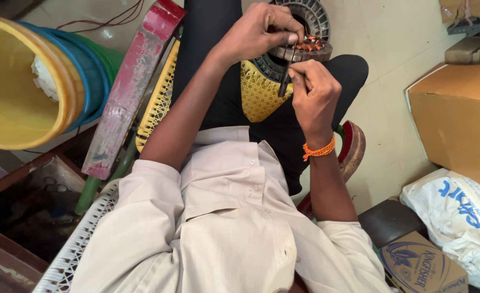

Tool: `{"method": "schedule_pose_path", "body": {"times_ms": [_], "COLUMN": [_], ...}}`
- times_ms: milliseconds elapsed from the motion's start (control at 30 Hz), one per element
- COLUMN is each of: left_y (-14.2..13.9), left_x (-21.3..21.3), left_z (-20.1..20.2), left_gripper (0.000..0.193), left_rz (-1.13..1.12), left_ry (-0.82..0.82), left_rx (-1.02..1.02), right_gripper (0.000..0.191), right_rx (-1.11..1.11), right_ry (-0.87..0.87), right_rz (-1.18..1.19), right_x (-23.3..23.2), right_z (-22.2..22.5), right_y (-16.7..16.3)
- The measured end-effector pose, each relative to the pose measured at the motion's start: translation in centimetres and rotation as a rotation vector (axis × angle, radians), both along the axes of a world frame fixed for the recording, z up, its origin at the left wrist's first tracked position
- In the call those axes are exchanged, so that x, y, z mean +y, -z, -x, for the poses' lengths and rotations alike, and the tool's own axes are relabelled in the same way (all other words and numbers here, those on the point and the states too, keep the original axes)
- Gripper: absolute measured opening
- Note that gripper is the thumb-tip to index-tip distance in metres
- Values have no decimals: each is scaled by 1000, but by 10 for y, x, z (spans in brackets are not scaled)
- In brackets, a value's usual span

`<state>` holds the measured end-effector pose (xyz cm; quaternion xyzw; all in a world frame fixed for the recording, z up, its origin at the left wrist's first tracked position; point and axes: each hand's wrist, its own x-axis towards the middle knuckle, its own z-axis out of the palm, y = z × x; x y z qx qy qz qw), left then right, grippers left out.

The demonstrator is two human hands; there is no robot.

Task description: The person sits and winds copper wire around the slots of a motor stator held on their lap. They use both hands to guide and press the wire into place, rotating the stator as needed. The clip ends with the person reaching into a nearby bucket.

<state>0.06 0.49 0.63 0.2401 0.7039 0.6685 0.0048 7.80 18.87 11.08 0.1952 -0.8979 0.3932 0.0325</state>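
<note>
Right now the left hand point(253, 32) is gripping the round motor stator point(299, 32) at twelve o'clock, fingers curled on its rim, while the right hand point(313, 95) is pinching a dark metal tool point(287, 76) into the copper windings point(311, 43). Steadying the rim firmly and prying gently seems wise. Buckets point(34, 81) at nine o'clock and the cardboard box point(456, 114) at three are hemming the elbows.

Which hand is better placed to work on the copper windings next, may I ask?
Probably the right: the right hand grips the dark tool, its tip at the copper windings, while the left hand steadies the round motor part.
</note>
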Motion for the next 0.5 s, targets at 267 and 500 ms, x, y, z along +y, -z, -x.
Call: {"method": "schedule_pose_path", "body": {"times_ms": [267,500], "left_y": [15,-4], "left_x": [7,4], "left_z": [6,-19], "left_gripper": [11,23], "left_rz": [-19,-90], "left_ry": [-97,-115], "left_rx": [1,-19], "right_gripper": [6,12], "right_rx": [-99,145], "right_ry": [115,-71], "right_rz": [87,-115], "right_x": [9,8], "right_z": [-3,-16], "right_y": [18,42]}}
